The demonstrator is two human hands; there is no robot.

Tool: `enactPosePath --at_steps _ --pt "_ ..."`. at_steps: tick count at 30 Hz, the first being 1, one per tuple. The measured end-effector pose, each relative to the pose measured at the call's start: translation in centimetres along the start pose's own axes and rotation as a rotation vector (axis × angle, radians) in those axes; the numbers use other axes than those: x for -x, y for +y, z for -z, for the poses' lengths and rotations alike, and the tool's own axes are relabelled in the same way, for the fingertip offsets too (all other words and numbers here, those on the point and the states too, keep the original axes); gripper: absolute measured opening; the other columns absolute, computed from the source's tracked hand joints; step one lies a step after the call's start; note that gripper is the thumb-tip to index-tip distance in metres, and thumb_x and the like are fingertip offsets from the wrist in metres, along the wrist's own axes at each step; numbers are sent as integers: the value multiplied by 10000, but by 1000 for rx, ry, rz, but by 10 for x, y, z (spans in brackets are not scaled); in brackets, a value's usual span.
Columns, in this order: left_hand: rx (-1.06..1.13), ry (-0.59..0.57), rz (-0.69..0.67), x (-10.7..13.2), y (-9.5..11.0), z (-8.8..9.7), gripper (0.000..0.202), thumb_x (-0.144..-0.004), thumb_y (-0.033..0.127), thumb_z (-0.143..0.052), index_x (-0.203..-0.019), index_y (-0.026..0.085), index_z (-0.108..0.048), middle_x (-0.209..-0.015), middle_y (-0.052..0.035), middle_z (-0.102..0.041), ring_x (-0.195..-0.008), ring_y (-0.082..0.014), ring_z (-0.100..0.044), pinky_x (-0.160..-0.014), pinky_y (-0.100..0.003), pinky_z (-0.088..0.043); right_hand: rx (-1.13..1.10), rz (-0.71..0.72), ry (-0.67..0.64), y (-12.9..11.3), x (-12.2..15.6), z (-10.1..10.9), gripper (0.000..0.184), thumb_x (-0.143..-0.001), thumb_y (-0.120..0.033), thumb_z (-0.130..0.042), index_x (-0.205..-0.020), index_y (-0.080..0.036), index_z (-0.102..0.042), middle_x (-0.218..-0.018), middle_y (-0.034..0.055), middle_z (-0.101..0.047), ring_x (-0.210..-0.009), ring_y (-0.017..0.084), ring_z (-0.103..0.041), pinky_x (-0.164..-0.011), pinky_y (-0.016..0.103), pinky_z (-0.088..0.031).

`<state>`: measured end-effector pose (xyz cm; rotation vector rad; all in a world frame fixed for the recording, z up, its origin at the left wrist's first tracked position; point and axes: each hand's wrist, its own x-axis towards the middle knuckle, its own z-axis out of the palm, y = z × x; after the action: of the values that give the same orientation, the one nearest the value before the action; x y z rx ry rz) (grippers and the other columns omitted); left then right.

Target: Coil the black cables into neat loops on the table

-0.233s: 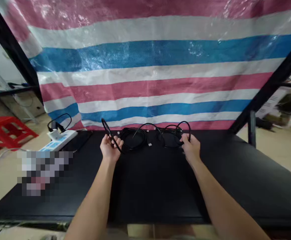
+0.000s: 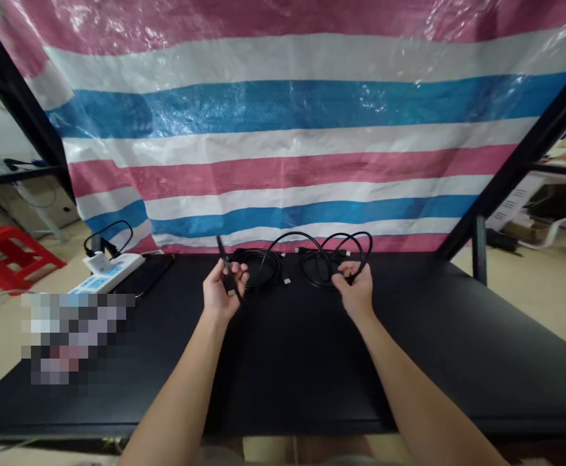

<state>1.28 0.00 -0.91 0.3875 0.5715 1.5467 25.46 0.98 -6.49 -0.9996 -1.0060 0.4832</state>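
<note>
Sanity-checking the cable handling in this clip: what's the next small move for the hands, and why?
I'd probably lift the right hand slightly, drawing its black cable loop clear of the coil beneath. The loops arch up from that coil and look intertwined. The left hand pinches a cable end upright, so it can likely wait.

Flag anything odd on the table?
One thing: a pixelated patch covers the left of the black tabletop, hiding whatever lies there. The black cables look undamaged from here, just loosely coiled, with loops raised in the left hand and right hand.
</note>
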Motion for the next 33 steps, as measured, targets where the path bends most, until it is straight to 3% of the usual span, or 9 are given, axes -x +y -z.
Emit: enactPosePath --at_steps 2,4,8,10,15,23,29,31,33 --pt "-62 29 9 -2 -8 1 361 -812 218 -544 -482 173 -406 -629 -14 -553 -777 -136 -629 -618 -212 -447 48 50 -62 -3 9 -7 636 -348 -446 -846 -753 -234 -405 -698 -79 -442 -493 47 -340 -394 190 -307" --pt "-125 37 17 -5 -16 2 318 -768 219 -591 -488 178 -444 -666 -20 -584 -913 -157 -629 -693 -216 -454 108 44 -64 -7 16 -14 682 -296 -391 -860 -803 -236 -432 -693 -86 -412 -503 57 -357 -400 199 -321" --pt "-210 0 43 -8 -24 6 361 -717 272 -647 -453 192 -414 -822 -54 -675 -1097 -214 -579 -904 -289 -421 178 -22 37 -14 19 -22 430 -514 -427 -760 -649 -231 -402 -588 -71 -417 -523 87 -415 -431 214 -355" --pt "-225 -38 58 -8 -26 6 434 -725 313 -642 -422 191 -357 -970 -78 -699 -1150 -243 -553 -953 -336 -399 85 -147 33 -17 16 -22 435 -587 -467 -701 -560 -234 -335 -510 -64 -414 -464 78 -383 -379 205 -303" --pt "-263 -31 89 -6 -32 1 429 -693 311 -668 -411 189 -368 -933 -86 -708 -1174 -263 -543 -986 -353 -391 -320 -422 -163 -25 12 -21 489 -559 -492 -736 -494 -225 -332 -390 -89 -317 -355 51 -263 -283 165 -114" --pt "-265 -37 243 9 -51 -10 439 -735 311 -663 -440 164 -373 -901 -78 -682 -928 -244 -656 -806 -381 -526 -571 -655 -420 -20 18 -26 615 -447 -570 -820 -490 -217 -318 -347 -106 -259 -346 49 -211 -263 150 -132" --pt "-195 183 149 12 -55 -18 414 -789 269 -630 -453 155 -415 -719 -48 -653 -646 -130 -637 -564 -233 -512 -583 -669 -580 -14 24 -30 630 -495 -808 -623 -536 -226 -385 -388 -83 -272 -382 80 -264 -294 180 -152" --pt "-207 247 74 11 -57 -19 384 -765 232 -653 -455 150 -441 -618 -23 -615 -544 -94 -588 -478 -183 -454 -614 -666 -606 -16 25 -30 677 -427 -875 -561 -555 -224 -425 -404 -76 -298 -401 85 -284 -305 189 -169" --pt "-232 286 10 10 -59 -19 346 -734 199 -677 -460 142 -473 -534 0 -569 -472 -72 -539 -442 -161 -418 -648 -648 -627 -19 27 -30 706 -335 -859 -615 -597 -218 -480 -427 -76 -341 -419 82 -301 -317 192 -190"
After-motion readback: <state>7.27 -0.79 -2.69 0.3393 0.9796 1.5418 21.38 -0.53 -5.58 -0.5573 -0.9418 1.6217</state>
